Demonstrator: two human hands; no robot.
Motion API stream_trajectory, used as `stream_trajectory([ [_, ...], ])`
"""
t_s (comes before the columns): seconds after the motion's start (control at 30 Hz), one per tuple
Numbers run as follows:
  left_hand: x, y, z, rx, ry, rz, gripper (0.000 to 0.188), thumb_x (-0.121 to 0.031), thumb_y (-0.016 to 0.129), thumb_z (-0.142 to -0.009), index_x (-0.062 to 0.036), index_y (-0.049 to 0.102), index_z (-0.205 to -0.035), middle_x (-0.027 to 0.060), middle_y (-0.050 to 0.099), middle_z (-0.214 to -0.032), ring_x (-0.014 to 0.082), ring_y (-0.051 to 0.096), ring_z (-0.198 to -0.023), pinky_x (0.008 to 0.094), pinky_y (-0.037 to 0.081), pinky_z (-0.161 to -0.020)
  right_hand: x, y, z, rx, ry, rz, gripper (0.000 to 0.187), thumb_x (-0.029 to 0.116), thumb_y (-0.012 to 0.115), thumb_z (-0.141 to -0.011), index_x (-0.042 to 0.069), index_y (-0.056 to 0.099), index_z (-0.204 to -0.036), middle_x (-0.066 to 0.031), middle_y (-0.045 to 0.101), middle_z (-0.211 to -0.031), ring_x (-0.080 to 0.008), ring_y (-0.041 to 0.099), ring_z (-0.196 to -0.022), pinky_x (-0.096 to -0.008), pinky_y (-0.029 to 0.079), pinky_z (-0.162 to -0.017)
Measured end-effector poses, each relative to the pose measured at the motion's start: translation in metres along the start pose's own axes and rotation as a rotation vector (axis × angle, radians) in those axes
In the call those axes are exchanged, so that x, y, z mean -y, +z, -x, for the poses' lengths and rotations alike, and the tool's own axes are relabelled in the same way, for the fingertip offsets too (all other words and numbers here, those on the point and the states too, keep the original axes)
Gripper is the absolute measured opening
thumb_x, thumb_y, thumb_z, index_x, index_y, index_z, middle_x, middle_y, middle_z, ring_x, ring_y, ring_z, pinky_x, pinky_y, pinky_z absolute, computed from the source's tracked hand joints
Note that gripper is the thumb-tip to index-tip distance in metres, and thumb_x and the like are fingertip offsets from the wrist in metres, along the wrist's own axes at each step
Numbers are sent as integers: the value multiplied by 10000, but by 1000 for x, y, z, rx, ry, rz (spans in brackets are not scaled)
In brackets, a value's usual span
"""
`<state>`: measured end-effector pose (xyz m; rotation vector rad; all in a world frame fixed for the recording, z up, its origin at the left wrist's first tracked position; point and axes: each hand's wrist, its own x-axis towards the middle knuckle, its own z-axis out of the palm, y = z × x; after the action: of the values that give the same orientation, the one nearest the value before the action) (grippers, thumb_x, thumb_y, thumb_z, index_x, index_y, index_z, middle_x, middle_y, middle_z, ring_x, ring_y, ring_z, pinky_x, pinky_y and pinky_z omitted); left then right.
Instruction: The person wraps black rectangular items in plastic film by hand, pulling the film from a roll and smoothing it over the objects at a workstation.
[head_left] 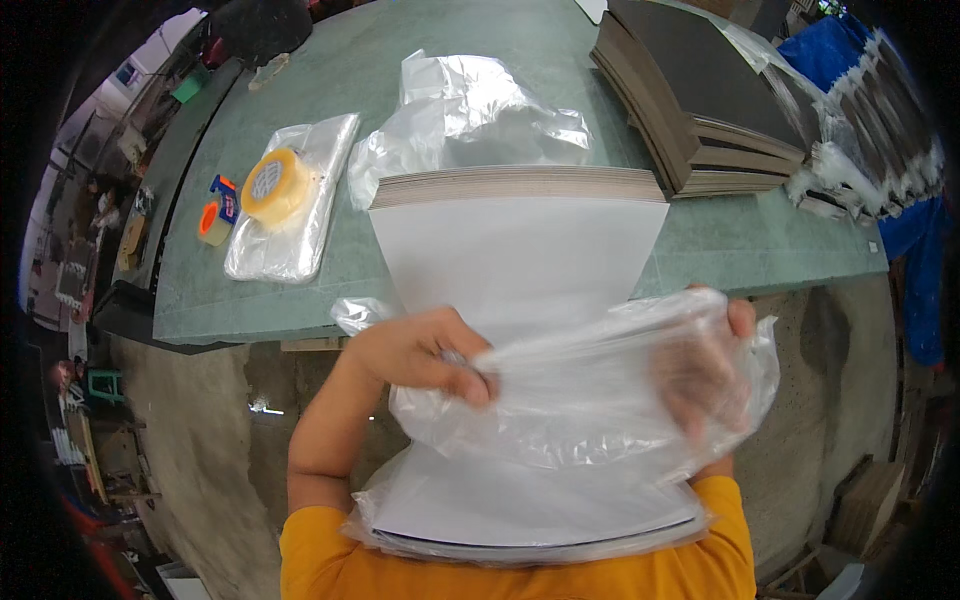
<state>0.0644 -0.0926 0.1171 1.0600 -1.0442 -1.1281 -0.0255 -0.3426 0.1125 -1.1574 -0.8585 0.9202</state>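
Here, both hands (pixel 420 350) bag a board stack (pixel 520 250) lying lengthwise away.

Bare-handed person in a yellow-orange top

Yellow-orange short sleeves (pixel 310 545) show at the lower edge, just under the white sheet stack (pixel 520 260); the left hand (pixel 420 350) and forearm are bare, without glove, ring or watch, while the right hand (pixel 700 370), beside the stack, shows blurred through clear film
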Motion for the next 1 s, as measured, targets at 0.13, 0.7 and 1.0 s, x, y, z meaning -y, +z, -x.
stream_trajectory([
  [0.13, 0, 9, 25, -127, 151, -76, 189, -125, 549, -768, 34, 537, -870, 118, 587, -673, 236, 590, -608, 325, 451, -535, -33, 4, 15, 16, 232, 727, 286, 211, 553, -756, -26, 565, -916, -180, 578, -795, -234, 579, -775, -326, 472, -659],
  [0.7, -9, -30, 49, -1532, -371, -1228, 294, -51, 566, -731, -61, 523, -1022, 131, 503, -838, 193, 519, -714, 283, 429, -598, 8, -18, 20, -1340, 86, 1467, 408, -32, 533, -648, 51, 500, -1046, -131, 522, -973, -275, 514, -880, -373, 421, -759],
  [1.0, -18, -5, 43, -1127, -37, -1625, 567, 115, 469, -592, -83, 513, -1122, 104, 533, -1016, 190, 526, -850, 282, 438, -650, 13, -22, 46, -1360, 37, 1452, 531, -115, 508, -546, 70, 576, -1039, -156, 508, -1048, -228, 493, -950, -331, 398, -800],
])
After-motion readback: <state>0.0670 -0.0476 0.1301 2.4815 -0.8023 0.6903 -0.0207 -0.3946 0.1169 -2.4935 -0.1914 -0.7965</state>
